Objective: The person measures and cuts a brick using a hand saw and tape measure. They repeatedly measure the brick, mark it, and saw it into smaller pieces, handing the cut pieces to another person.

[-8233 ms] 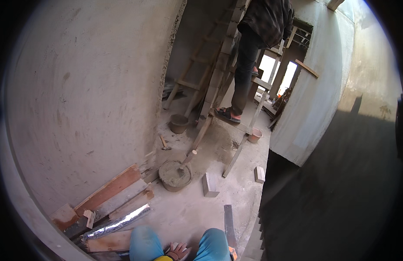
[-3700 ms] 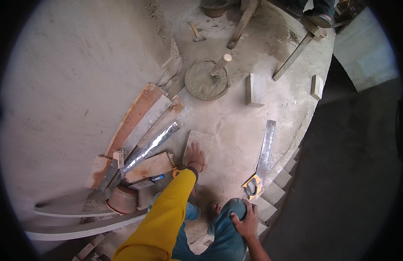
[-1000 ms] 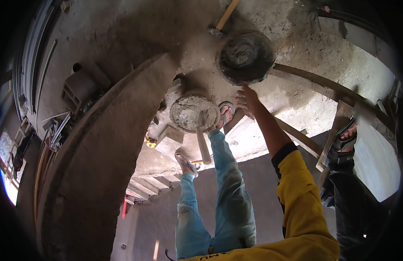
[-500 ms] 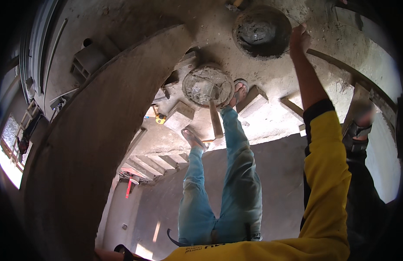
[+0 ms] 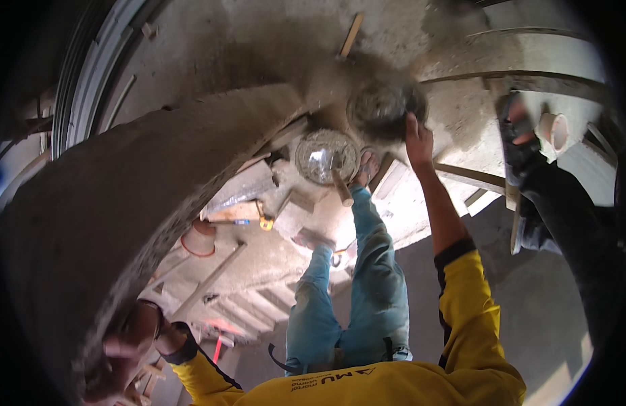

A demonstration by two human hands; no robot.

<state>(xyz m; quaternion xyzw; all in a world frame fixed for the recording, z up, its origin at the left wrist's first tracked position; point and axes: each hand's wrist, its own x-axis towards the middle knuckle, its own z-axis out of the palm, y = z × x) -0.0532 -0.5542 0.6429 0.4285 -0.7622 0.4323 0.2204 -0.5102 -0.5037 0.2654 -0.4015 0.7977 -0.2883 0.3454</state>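
The right hand (image 5: 420, 143) grips the near edge of the dark bucket (image 5: 386, 131), just beyond and right of the tub (image 5: 300, 162), its mortar apparently unemptied; a tool (image 5: 341, 187) rests in the tub, and the left hand (image 5: 133, 331), well left of the tub, is too blurred to judge.

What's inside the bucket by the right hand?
A grey, mortar-like mix shows in the bucket, though blurred. Its surface hides whatever lies beneath; the right hand covers some rim.
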